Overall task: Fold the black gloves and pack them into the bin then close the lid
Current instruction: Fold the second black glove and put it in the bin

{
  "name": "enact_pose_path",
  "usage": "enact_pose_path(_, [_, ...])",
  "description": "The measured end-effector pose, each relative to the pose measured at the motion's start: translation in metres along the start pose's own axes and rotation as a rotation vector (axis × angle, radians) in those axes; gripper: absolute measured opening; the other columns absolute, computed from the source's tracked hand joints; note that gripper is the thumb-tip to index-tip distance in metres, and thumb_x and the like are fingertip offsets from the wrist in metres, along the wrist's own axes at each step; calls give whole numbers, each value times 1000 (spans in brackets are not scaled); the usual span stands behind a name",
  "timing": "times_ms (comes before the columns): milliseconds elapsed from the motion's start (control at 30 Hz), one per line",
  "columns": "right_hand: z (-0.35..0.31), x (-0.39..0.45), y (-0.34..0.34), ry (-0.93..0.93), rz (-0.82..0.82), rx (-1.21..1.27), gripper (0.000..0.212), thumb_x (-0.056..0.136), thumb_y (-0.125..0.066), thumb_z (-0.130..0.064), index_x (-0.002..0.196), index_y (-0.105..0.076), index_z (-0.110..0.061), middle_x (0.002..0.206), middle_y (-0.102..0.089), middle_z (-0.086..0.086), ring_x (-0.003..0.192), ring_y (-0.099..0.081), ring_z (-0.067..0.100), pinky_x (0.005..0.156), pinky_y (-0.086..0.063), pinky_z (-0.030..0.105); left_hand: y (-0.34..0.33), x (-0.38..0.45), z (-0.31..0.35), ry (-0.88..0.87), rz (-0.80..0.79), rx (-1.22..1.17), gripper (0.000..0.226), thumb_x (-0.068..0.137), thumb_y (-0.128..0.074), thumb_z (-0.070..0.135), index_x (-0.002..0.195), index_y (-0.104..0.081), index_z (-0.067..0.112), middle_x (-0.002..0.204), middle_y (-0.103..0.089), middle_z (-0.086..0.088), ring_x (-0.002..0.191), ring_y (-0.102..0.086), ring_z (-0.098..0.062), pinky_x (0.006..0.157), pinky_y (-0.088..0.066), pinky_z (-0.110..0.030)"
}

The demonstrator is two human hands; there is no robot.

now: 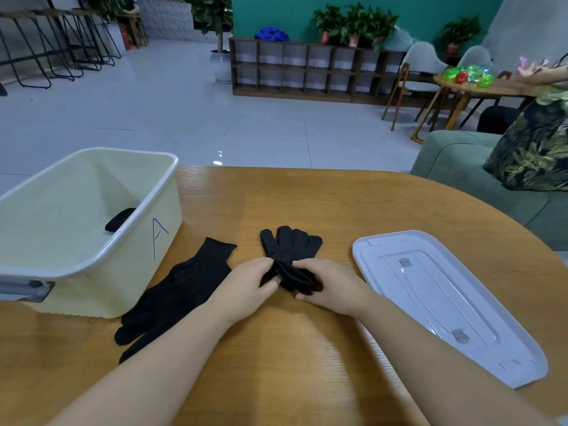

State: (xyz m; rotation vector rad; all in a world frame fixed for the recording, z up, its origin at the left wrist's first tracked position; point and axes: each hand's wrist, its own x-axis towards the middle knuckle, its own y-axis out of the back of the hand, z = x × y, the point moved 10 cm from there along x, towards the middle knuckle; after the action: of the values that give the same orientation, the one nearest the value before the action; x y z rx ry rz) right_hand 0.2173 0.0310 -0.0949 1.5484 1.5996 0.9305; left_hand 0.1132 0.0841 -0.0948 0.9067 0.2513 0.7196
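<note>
A black glove [290,245] lies mid-table, fingers pointing away from me, its cuff end bunched up. My left hand [246,285] and my right hand [330,285] both pinch that bunched cuff from either side. A second black glove [181,287] lies flat to the left, cuff toward the far side, fingers toward me, beside the bin. The cream bin [129,247] marked "A" stands open at the left, with a dark folded glove [118,219] inside. The white lid [445,299] lies upside down on the table to the right.
The round wooden table [307,198] ends just past the bin and the lid. Beyond its right edge is a green sofa [461,167] with a person seated. Tiled floor, a shelf unit and chairs lie farther off.
</note>
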Motion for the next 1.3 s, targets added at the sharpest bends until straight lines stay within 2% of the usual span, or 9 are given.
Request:
enact_pose_path(100, [0, 0, 2, -34, 46, 69, 23, 93, -56, -29, 113, -65, -23, 107, -68, -7, 99, -56, 9, 86, -47, 29, 2, -2, 2, 24, 40, -15, 19, 92, -48, 33, 101, -60, 22, 96, -66, 5, 88, -59, -8, 80, -52, -34])
enact_pose_path(233, [14, 5, -4, -181, 54, 169, 34, 99, -41, -35, 109, -64, -13, 111, -60, 0, 107, -51, 14, 86, -41, 26, 9, 0, 1, 105, 110, -118, 23, 93, -49, 36, 110, -52, 21, 102, -63, 7, 94, -59, -9, 84, -51, -31])
enact_pose_path(367, [25, 8, -2, -337, 118, 179, 37, 99, -41, -37, 79, -50, -6, 81, -50, 3, 72, -47, 17, 60, -33, 23, 12, 10, -6, 202, 172, -115, 28, 94, -50, 30, 117, -45, 16, 96, -58, 6, 89, -58, -13, 81, -51, -31])
enact_pose_path(500, [30, 10, 1, -414, 178, 134, 35, 97, -45, -39, 75, -43, -12, 66, -40, -2, 59, -36, 12, 50, -27, 24, 9, 23, -13, 228, 181, -104, 38, 92, -55, 20, 127, -41, 14, 106, -57, 2, 99, -56, -16, 79, -42, -24])
enact_pose_path(667, [33, 11, 5, -444, 321, 113, 26, 91, -58, -35, 102, -51, -12, 102, -53, 1, 82, -49, 14, 65, -36, 21, 12, 27, -15, 219, 228, -26, 35, 87, -63, 19, 115, -43, 12, 114, -44, -3, 91, -51, -15, 78, -45, -25])
enact_pose_path(800, [27, 11, 13, -316, 438, 39, 30, 86, -66, -28, 110, -55, -14, 115, -49, 1, 104, -45, 17, 85, -35, 20, 10, 31, -4, 64, 186, 139, 26, 92, -55, 22, 116, -58, 12, 123, -46, 2, 108, -50, -14, 87, -32, -15])
enact_pose_path(1000, [23, 20, 1, -274, 290, -50, 34, 97, -49, -27, 128, -59, -16, 148, -39, 8, 140, -29, 22, 112, -27, 31, -5, 31, -9, 47, -9, 140, 36, 96, -43, 36, 123, -54, 15, 152, -32, 2, 135, -37, -14, 104, -32, -25])
enact_pose_path(1167, [17, 24, -5, -239, 130, -81, 40, 102, -35, -27, 138, -46, -14, 154, -34, 6, 144, -26, 17, 112, -26, 28, -17, 26, -9, -18, -174, 156, 59, 82, -61, 49, 128, -41, 18, 157, -16, 3, 135, -37, -14, 104, -38, -27])
enact_pose_path(1300, [9, 17, -3, -155, 82, -66, 52, 97, -41, -40, 140, -44, -11, 161, -1, -8, 133, -43, 13, 95, -39, 25, -15, 26, -6, -64, -202, 193, 61, 83, -62, 45, 133, -37, 19, 156, -20, 7, 132, -40, -13, 103, -40, -27])
